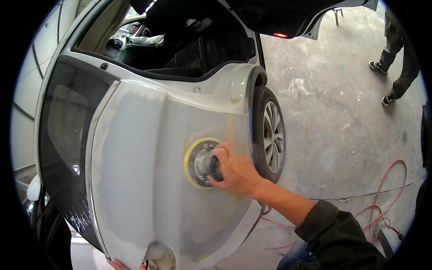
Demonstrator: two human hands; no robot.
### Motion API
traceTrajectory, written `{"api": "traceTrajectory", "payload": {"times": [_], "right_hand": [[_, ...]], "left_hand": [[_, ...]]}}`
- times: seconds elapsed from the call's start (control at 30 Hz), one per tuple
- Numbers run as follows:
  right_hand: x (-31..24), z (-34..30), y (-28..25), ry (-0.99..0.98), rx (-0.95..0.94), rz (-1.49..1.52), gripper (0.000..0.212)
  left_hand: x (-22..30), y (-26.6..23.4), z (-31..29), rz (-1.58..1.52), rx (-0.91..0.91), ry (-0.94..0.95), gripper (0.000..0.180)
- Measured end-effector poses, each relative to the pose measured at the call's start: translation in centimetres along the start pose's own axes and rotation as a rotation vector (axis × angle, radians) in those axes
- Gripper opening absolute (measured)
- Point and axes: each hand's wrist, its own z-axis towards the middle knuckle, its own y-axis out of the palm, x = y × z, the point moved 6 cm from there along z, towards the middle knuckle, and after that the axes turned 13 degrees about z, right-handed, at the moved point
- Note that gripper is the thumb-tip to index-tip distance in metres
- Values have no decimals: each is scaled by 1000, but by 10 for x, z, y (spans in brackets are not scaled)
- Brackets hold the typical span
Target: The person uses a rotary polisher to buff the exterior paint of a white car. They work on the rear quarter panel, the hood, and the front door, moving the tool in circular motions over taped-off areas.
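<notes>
My right hand (236, 173) grips the dark knob of a round sanding pad (196, 164) with a yellow rim. The pad lies against the grey-primed side panel (168, 216) of a car, left of the rear wheel, and looks smeared by motion. Yellowish filler patches show on the panel around it. Low in the picture, a small part of my left hand (118, 264) rests at the panel's lower edge, fingers laid along it, holding nothing that I can see. The rest of that hand is out of the picture.
The rear wheel (271, 135) stands right of the panel, with a dark side window (72, 144) on its left. An open tailgate (288, 18) juts out above. A red hose (375, 204) loops over the concrete floor. Another person's legs (396, 54) are at the upper right.
</notes>
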Motion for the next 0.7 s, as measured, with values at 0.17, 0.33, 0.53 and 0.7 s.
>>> {"api": "traceTrajectory", "payload": {"times": [0.17, 0.33, 0.53, 0.7], "right_hand": [[25, 5, -16, -12, 78, 16, 59], [-3, 21, -8, -49, -2, 56, 59], [28, 29, -33, -65, 86, -10, 60], [23, 47, -28, -45, 99, -1, 61]], "left_hand": [[-4, -1, -5, 50, 18, 50, 52], [4, -3, -3, 88, -30, -9, 53], [-1, -7, -6, 34, -43, -14, 53], [-1, -3, -7, 8, -27, -58, 52]]}}
